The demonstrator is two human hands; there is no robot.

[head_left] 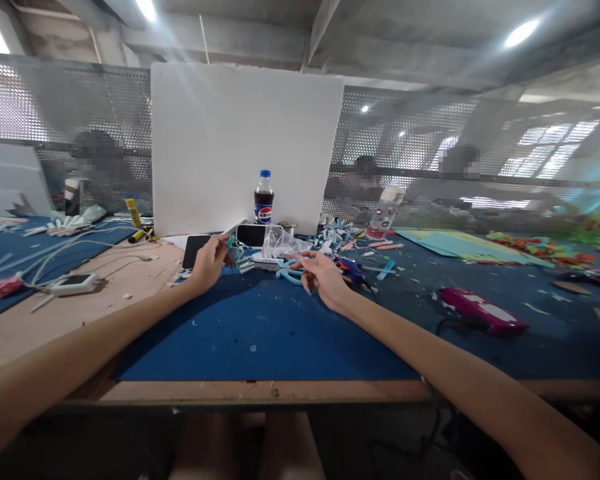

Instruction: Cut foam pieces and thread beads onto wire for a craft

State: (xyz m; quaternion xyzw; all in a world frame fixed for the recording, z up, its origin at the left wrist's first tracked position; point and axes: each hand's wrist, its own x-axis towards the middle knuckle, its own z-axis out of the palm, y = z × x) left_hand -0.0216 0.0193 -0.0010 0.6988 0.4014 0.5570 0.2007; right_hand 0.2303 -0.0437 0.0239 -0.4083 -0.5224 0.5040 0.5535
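Note:
My left hand (209, 265) is raised above the mat, its fingertips pinched on a small teal piece (231, 241) that looks like paper. Close behind that hand lies a dark-screened phone (196, 251). Light-blue-handled scissors (289, 273) are at the fingertips of my right hand (326, 279); its fingers curl at the handle loops, and the blades are hard to make out. Between and behind my hands are a clear plastic bag (279, 241) and a white-framed phone (253, 235). Beside my right hand rests a dark blue glue gun (351, 269).
A cola bottle (265, 199) stands before a white board (245, 133). Paper scraps (337, 233) and a patterned bottle (384, 213) are at the back right. A magenta device (483, 311) lies right on the blue mat (260, 340). White cables (45, 263) cross the left side.

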